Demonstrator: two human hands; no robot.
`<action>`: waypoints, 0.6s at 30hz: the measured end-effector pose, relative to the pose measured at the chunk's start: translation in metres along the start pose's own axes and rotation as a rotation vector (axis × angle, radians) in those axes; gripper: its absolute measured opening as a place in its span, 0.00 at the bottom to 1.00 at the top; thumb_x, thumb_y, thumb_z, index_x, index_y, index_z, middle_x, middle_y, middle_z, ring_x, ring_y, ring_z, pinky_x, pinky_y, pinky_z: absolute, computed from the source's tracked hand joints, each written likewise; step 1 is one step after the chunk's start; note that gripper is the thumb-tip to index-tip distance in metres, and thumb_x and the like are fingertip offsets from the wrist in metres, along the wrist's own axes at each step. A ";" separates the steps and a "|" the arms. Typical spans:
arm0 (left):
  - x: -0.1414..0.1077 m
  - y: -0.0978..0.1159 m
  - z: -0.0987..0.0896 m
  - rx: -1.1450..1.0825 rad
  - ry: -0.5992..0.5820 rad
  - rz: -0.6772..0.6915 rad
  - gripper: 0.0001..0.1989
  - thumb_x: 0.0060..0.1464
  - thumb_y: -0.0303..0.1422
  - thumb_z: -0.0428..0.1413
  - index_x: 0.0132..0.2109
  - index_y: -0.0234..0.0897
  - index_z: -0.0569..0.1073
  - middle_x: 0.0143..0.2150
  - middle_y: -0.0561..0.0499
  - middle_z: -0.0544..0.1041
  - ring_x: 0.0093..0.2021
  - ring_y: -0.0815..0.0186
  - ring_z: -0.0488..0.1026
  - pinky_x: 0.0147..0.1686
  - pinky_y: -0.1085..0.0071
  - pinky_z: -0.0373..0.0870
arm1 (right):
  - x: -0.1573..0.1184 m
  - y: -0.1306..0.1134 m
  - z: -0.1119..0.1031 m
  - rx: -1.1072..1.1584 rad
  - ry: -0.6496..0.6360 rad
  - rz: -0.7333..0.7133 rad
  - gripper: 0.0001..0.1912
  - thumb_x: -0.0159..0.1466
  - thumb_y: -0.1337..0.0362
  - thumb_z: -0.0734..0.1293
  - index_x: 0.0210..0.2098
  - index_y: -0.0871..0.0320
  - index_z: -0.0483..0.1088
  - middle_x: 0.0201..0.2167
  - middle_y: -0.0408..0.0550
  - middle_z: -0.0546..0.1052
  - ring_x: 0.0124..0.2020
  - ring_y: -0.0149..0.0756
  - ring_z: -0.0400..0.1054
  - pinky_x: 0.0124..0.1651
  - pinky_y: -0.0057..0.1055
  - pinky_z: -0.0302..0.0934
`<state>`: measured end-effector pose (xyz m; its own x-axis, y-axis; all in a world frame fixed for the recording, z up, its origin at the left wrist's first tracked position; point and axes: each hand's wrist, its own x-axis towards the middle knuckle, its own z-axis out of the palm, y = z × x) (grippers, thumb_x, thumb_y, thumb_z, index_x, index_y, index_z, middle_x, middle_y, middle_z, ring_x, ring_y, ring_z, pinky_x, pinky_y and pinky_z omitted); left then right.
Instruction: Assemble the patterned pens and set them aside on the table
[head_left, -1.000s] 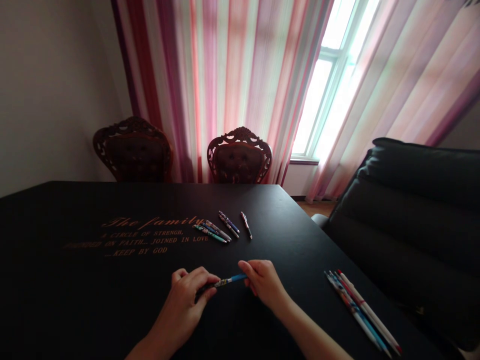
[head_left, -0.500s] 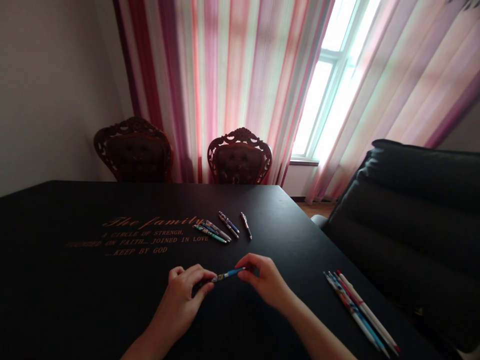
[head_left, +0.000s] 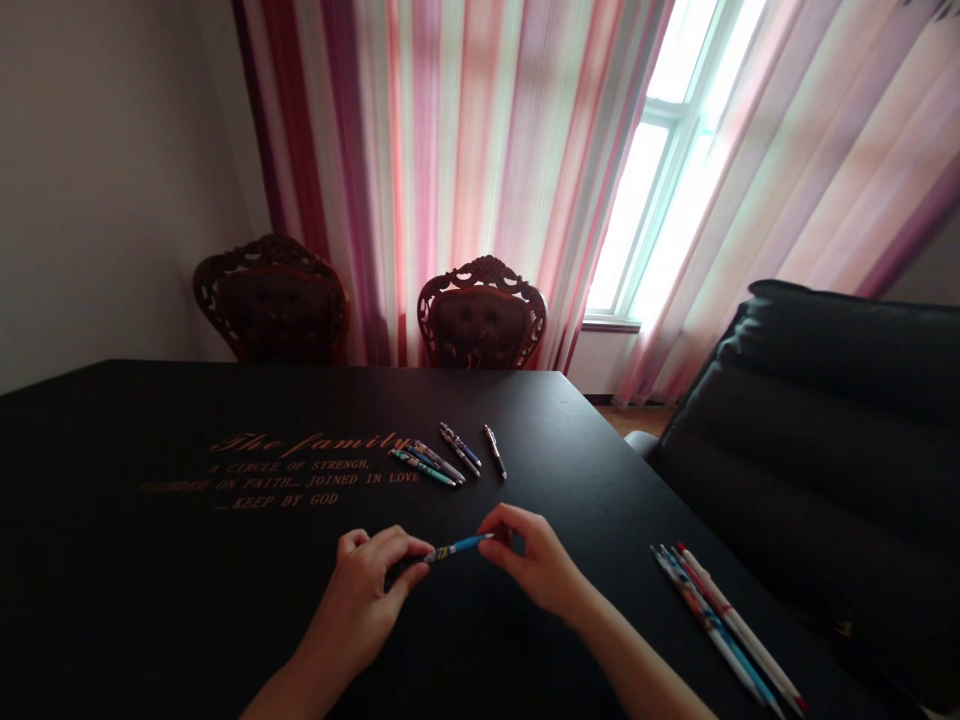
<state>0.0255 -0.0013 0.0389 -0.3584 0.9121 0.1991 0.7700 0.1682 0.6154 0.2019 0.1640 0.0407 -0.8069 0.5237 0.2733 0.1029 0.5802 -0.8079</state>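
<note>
Moved since the first frame: right hand (head_left: 534, 560), its curled grip loosened to a fingertip loop, baring more of the blue end of the pen (head_left: 461, 546).

Lettering (head_left: 281, 472), gilt: printed on the left half of the black tabletop (head_left: 150, 415).
Chairs, two, carved: one (head_left: 274, 305) behind the left part of the far edge, one (head_left: 481, 315) nearer the far right corner.
Left hand (head_left: 364, 590): clamped on the pen's dark end, probably to steady it and leave the blue end free.
Pens, slim group, one green (head_left: 424, 468): side by side, running over the end of the lettering; exact count unclear.
Pen, blue-ended: raised between the hands, slanting up towards the right edge.
Dark pens (head_left: 465, 450), two: just beside the slim group.
Lone pen (head_left: 495, 452): slightly apart, perhaps to keep it distinct.
Right hand: thumb and forefinger at the pen's tip; whether pinching, cannot tell.
Long pens (head_left: 742, 628), one red-capped: laid along the right edge, presumably out of the hands' way.
Armchair (head_left: 832, 430), black: beyond the right edge.
</note>
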 end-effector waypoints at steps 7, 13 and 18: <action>0.000 0.005 0.000 0.006 0.000 0.037 0.06 0.58 0.36 0.56 0.42 0.52 0.77 0.39 0.58 0.79 0.40 0.64 0.71 0.49 0.61 0.51 | -0.002 0.003 0.003 0.001 -0.073 0.069 0.23 0.69 0.55 0.60 0.21 0.59 0.69 0.16 0.39 0.66 0.18 0.27 0.59 0.25 0.25 0.53; 0.000 0.003 0.000 0.002 0.010 0.025 0.06 0.58 0.36 0.57 0.42 0.51 0.77 0.39 0.58 0.79 0.40 0.64 0.71 0.47 0.63 0.53 | 0.000 -0.001 -0.001 -0.061 0.031 -0.065 0.07 0.61 0.60 0.71 0.32 0.57 0.74 0.28 0.43 0.74 0.31 0.32 0.66 0.34 0.26 0.57; -0.001 0.002 0.001 0.033 0.040 0.099 0.07 0.58 0.32 0.57 0.42 0.50 0.77 0.38 0.58 0.78 0.38 0.66 0.72 0.46 0.63 0.52 | -0.003 0.006 0.009 -0.127 -0.004 -0.012 0.23 0.68 0.57 0.61 0.19 0.58 0.68 0.17 0.41 0.66 0.21 0.28 0.61 0.27 0.26 0.52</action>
<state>0.0284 -0.0015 0.0390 -0.2997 0.9094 0.2884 0.8193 0.0905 0.5662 0.2000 0.1602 0.0307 -0.8105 0.5142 0.2806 0.1657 0.6607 -0.7321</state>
